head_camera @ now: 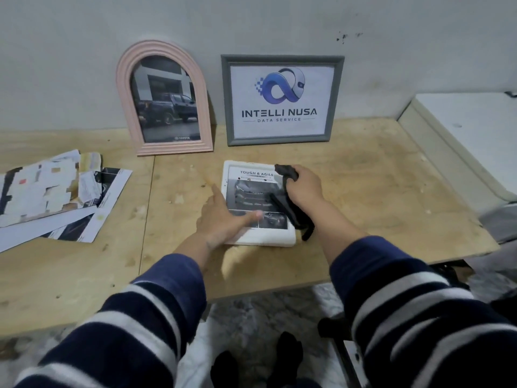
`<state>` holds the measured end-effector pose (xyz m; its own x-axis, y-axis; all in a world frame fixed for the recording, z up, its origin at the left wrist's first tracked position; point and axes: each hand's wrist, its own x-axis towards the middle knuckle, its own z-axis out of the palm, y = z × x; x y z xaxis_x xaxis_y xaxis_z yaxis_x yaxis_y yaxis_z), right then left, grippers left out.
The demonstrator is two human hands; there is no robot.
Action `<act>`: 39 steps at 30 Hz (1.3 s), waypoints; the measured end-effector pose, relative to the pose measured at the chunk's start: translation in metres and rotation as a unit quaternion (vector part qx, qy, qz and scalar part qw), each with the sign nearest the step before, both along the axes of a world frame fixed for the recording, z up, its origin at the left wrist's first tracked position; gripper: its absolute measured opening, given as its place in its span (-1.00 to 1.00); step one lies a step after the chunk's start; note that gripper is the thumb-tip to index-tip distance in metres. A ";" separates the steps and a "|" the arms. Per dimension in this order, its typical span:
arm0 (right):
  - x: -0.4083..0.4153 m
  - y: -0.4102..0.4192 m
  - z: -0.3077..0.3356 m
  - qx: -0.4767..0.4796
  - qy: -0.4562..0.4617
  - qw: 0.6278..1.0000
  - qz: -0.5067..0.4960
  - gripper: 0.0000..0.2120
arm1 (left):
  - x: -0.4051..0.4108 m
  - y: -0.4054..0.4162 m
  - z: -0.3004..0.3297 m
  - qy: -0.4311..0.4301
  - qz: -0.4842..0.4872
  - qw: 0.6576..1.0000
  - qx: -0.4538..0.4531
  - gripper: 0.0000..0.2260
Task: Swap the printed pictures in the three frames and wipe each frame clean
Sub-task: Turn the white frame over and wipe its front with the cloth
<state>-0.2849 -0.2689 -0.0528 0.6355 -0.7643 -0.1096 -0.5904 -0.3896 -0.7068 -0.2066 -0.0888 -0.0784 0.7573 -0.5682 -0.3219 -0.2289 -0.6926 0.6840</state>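
**A:** Where do you stand with the small white rectangular frame [261,236]?

**B:** It lies flat on the pale plywood tabletop [377,177], face up, just in front of the grey rectangular frame with the logo print [282,100]. Your left hand [223,219] rests on its near-left corner with the fingers straight and spread — thumb lying across the glass, forefinger pointing up along the left edge. Your right hand [303,189] has its fingers curled round the black cloth [291,203], bunched at the frame's upper right with a tail hanging down over the right edge.

**A:** So this is the wiping step?

**B:** It looks that way. Keep the left palm pressing down so the frame does not slide on the wood, but take the thumb off the glass or you leave a print where you wipe.

**A:** And the cloth?

**B:** Gather the loose tail into your grip — dangling, it may drag grit from the table across the glass. Work from the far edge toward you in straight overlapping passes, then run round the white rim.

**A:** The others?

**B:** The pink arched frame with the truck picture [165,99] and the grey one both lean upright against the wall, well clear of your stroke. The loose printed sheets [56,197] lie off to the left.
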 end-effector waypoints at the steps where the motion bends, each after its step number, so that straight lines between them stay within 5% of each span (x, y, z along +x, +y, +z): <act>1: 0.006 0.000 -0.003 -0.018 -0.016 1.000 0.009 -0.61 | 0.000 0.006 -0.002 -0.040 -0.022 0.998 0.033 0.27; 4: 0.024 0.000 -0.013 -0.100 -0.021 0.994 0.045 -0.59 | -0.005 0.023 -0.014 -0.118 -0.078 0.985 0.095 0.23; 8: 0.038 -0.010 -0.027 -0.227 0.081 0.968 0.075 -0.57 | -0.011 0.034 -0.028 -0.164 -0.113 0.975 0.097 0.15; 15: 0.051 -0.020 -0.052 -0.198 0.166 0.964 0.070 -0.71 | -0.014 0.033 -0.037 -0.172 -0.080 0.978 0.084 0.10; 28: -0.012 0.034 -0.030 -0.235 0.206 0.928 0.204 -0.57 | -0.018 0.034 -0.033 -0.153 -0.046 0.986 0.048 0.13; 34: -0.037 0.058 -0.034 -0.172 0.151 0.950 0.211 -0.59 | -0.019 0.034 -0.035 -0.168 -0.039 0.983 0.062 0.13; 39: -0.024 0.042 -0.017 0.032 0.069 0.988 0.134 -0.63 | -0.016 0.038 -0.037 -0.193 -0.046 0.978 0.056 0.12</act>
<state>-0.3087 -0.2267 -0.0701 0.7896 -0.5595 -0.2519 -0.5650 -0.5028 -0.6543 -0.2228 -0.0509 -0.1150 0.7823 -0.6170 -0.0857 -0.5201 -0.7227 0.4552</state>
